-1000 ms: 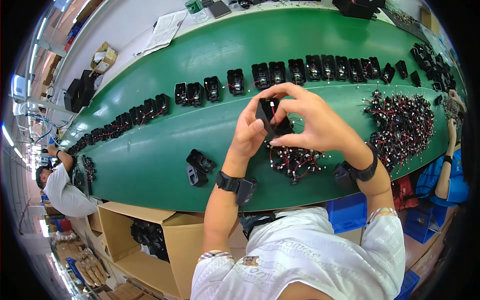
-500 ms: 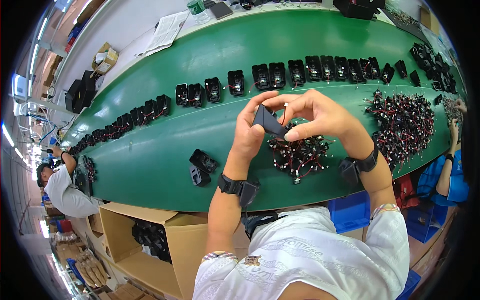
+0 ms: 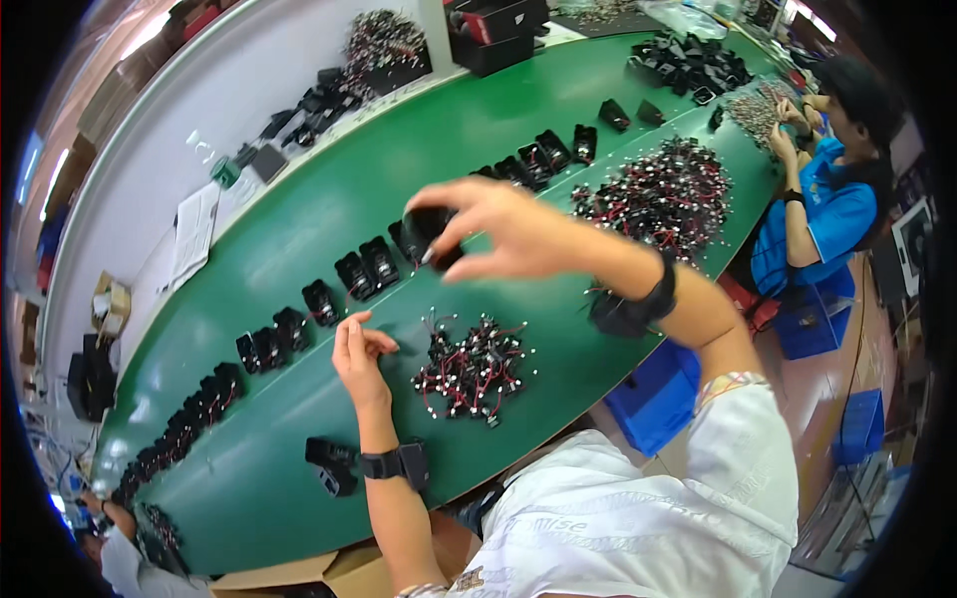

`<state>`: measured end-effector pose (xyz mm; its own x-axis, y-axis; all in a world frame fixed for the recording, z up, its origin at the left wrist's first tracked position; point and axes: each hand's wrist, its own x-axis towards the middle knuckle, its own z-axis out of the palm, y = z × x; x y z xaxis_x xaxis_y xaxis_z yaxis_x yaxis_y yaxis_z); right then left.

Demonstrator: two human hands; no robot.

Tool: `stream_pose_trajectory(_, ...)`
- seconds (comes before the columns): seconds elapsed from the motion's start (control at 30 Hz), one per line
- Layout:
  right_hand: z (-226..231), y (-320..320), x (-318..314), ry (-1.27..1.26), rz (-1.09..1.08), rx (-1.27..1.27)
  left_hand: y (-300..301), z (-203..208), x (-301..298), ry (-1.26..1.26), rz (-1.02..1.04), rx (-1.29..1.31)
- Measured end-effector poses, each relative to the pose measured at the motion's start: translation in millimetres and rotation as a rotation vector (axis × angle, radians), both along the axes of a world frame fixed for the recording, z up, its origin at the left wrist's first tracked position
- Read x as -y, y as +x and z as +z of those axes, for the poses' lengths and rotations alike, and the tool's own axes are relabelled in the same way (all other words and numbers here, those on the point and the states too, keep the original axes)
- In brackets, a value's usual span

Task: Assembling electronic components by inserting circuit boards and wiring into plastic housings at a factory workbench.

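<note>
Bright light, pale glare on green table (image 3: 279,439), blurred right hand (image 3: 513,234), fisheye distortion.

A long green-topped table (image 3: 269,424) curves across the room, bordered by a pale ledge (image 3: 148,289) and a white wall (image 3: 229,130). Brownish floor (image 3: 812,394) shows at right. Upper left, boxes (image 3: 110,95) apparently sit on shelving, though the rim blurs them.

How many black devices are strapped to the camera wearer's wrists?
2: the left device, strapped behind the left hand, and the right device, strapped behind the right hand; both show.
</note>
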<state>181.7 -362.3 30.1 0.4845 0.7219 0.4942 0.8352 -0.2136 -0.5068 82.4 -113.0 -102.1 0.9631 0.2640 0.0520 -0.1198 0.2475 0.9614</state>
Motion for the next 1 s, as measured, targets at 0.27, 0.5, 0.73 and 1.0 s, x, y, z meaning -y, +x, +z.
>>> stream_pose_trajectory(0.27,-2,142,218,-0.493,-0.709,0.244,10,0,15,0.209,-0.018,0.018)
stream_pose_trajectory(0.5,-58,175,245,-0.827,-0.812,0.064,2,-2,8,0.279,-0.015,0.005)
stream_pose_trajectory(0.73,-72,187,239,-0.885,-0.71,0.063,1,-3,8,0.282,-0.034,0.007)
stream_pose_trajectory(1.0,-58,185,231,-0.802,-0.724,0.086,4,0,11,0.298,-0.054,-0.005)
